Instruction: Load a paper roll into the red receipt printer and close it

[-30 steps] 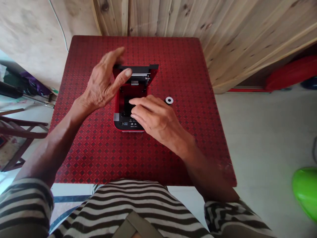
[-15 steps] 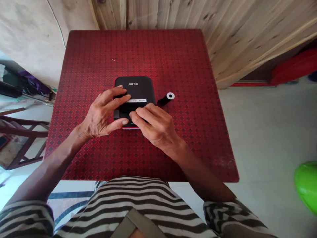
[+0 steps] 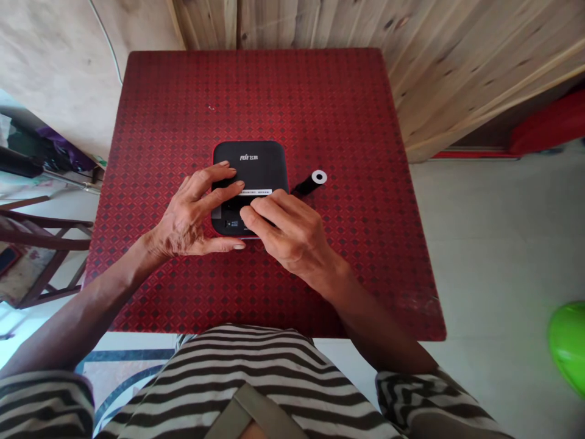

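A flat black device (image 3: 256, 166), which looks like a small receipt printer, lies on the red table. It has a pale logo and a white barcode label (image 3: 261, 192). My left hand (image 3: 189, 210) is spread over its left side, two fingertips on top and the thumb stretched along its near edge. On the near right part of the device my right hand (image 3: 292, 231) has its fingers pinched together; whatever is between them is hidden. A black roll with a white end (image 3: 319, 177), apparently a paper roll, lies just right of the device.
The red patterned tabletop (image 3: 329, 110) reaches my striped shirt at the near edge. Behind stands a wooden plank wall (image 3: 297, 24). A wooden chair (image 3: 50, 244) is at the left, and a bright green object (image 3: 569, 341) at the far right.
My left thumb has moved off the device's top down to its near edge, baring a marking there. The right hand keeps its pinch almost in place. The view has shifted slightly.
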`<state>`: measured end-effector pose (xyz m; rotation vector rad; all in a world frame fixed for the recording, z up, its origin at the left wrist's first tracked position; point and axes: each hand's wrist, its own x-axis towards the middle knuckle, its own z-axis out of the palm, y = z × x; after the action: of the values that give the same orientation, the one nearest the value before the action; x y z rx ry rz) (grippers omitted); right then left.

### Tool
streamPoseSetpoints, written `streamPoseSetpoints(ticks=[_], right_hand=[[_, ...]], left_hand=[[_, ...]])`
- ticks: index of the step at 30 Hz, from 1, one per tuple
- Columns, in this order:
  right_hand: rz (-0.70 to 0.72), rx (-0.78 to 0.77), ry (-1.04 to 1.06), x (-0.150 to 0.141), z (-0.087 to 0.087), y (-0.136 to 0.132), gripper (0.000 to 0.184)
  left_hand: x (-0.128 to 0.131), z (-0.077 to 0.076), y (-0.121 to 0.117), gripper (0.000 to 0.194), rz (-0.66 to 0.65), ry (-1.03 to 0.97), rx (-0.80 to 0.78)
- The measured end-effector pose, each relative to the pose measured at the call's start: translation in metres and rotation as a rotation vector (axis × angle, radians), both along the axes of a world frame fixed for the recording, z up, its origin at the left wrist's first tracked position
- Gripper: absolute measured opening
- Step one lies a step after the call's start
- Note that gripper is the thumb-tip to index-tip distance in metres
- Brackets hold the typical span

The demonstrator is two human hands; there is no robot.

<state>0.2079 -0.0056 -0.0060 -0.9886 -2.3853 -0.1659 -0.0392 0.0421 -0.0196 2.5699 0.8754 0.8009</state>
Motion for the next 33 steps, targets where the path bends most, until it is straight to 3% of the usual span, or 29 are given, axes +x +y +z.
streamPoseSetpoints(ticks=[4,10,16,21,25,28,33], right_hand=[[-0.036,0.011,0.021,-0.006,0.0,0.001,0.022],[-0.096,-0.104,0.012,-0.013,0.005,0.001,0.025],[-0.13,-0.109,0.028,-0.018,0.006,0.002,0.028],[-0.068,-0.076,0.072,-0.018,0.007,0.002,0.031],[-0.029,-0.097,0.212,-0.003,0.006,-0.011,0.024],[-0.145,-0.085,0.39,0.014,-0.005,-0.028,0.022],[-0.439,-0.172,0.661,0.03,-0.045,-0.052,0.019]], left_hand=[[0.001,-0.002,0.0,0.09,-0.022,-0.047,0.058],[0.004,-0.001,0.0,0.087,0.034,-0.018,-0.021],[0.004,-0.007,-0.003,0.09,0.064,-0.015,-0.042],[0.001,0.002,-0.009,0.085,0.051,-0.021,0.007],[-0.004,0.006,-0.032,0.078,0.191,-0.13,0.099],[-0.007,-0.006,-0.053,0.066,0.317,-0.162,0.164],[-0.002,-0.03,-0.068,0.063,0.318,-0.109,0.262]])
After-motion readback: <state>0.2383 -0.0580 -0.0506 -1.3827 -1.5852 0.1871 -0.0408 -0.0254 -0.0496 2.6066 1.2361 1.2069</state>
